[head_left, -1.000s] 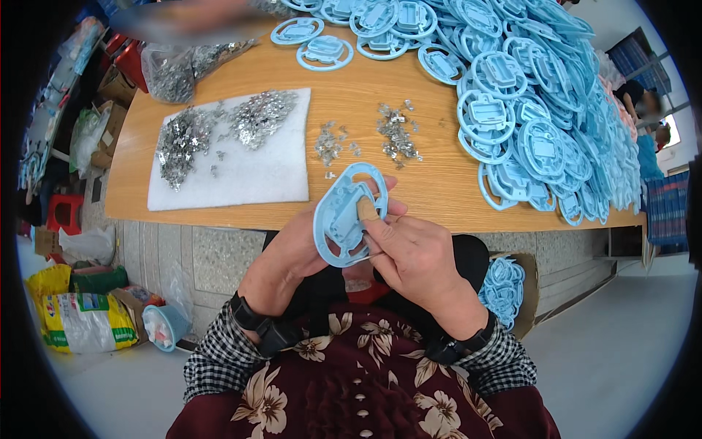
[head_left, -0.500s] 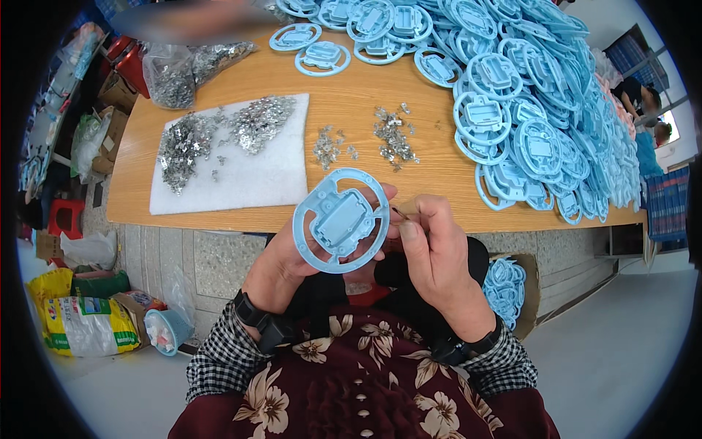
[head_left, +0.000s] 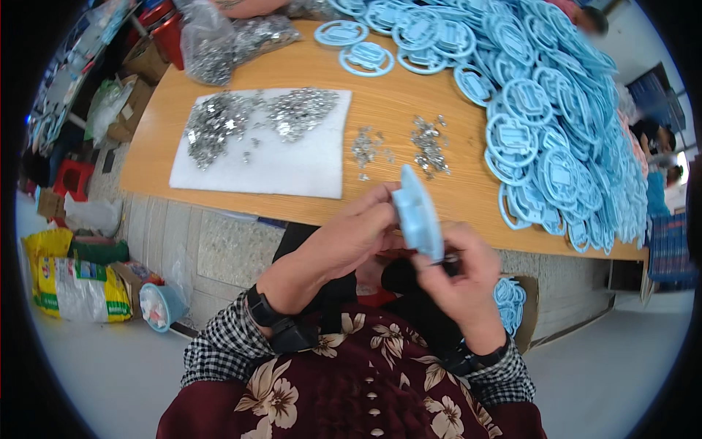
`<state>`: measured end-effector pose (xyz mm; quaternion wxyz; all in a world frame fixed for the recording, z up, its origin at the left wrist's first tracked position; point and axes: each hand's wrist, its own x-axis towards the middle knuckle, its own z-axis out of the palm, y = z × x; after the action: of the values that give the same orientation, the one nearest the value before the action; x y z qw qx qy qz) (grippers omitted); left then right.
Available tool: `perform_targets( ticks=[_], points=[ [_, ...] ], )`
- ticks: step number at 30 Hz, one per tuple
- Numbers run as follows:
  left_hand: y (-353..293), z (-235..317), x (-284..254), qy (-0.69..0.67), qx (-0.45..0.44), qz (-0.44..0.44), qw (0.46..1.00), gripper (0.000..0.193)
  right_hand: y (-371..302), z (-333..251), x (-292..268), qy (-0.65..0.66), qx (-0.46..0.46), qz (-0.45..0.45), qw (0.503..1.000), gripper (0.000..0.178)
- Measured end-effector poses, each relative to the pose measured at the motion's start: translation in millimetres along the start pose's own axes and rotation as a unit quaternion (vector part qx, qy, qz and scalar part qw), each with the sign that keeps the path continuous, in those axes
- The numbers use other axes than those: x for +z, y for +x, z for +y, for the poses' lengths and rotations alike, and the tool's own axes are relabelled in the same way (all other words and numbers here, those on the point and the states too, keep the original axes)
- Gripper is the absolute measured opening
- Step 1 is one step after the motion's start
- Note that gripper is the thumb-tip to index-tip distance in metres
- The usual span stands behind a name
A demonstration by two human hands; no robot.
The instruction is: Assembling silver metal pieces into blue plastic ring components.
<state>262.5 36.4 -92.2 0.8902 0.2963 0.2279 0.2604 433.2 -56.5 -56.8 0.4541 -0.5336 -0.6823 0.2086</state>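
My left hand (head_left: 363,230) grips a light blue plastic steering-wheel-shaped part (head_left: 418,212) above my lap, just off the table's front edge. The part stands nearly edge-on, so its face is mostly hidden. At its lower right edge is my right hand (head_left: 468,274), fingers closed and somewhat blurred. A small dark thing (head_left: 451,259) shows between those fingers, too blurred to name. On the table beyond lie two small heaps of shiny metal pieces, a left heap (head_left: 369,146) and a right heap (head_left: 429,146).
A big pile of blue wheel parts (head_left: 559,172) covers the table's right side. More metal pieces (head_left: 219,132) lie on a white foam pad (head_left: 256,181). Behind it are bags of metal pieces (head_left: 208,55). A box of blue parts (head_left: 510,300) stands below the table, right.
The blue wheel part has moved right and turned from face-up to edge-on. My right hand has shifted to its lower right edge. The view has shifted, and the table appears farther right.
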Motion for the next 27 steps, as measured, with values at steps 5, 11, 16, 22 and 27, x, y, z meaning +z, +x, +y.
perform_targets(
  ticks=[5,11,16,22,27],
  points=[
    [-12.2,9.9,1.2,0.192,0.129,0.0,0.973,0.044,2.6,5.8,-30.6,0.208,0.202,0.026,0.957,0.008],
    [-31.4,20.8,-0.9,0.358,0.096,0.017,0.929,0.025,11.8,8.5,-14.4,0.247,0.261,-0.074,0.93,0.011],
    [-44.2,13.8,-33.8,0.28,0.085,0.097,0.951,0.022,41.1,29.8,2.3,0.068,0.207,-0.007,0.976,0.013],
    [-55.8,20.6,-39.3,0.249,0.055,0.09,0.963,0.022,78.7,51.3,34.8,-0.191,0.076,-0.034,0.978,0.012],
    [-55.5,21.5,-40.0,0.244,0.053,0.075,0.966,0.022,89.1,61.2,47.1,-0.201,0.108,-0.032,0.973,0.016]
  ],
)
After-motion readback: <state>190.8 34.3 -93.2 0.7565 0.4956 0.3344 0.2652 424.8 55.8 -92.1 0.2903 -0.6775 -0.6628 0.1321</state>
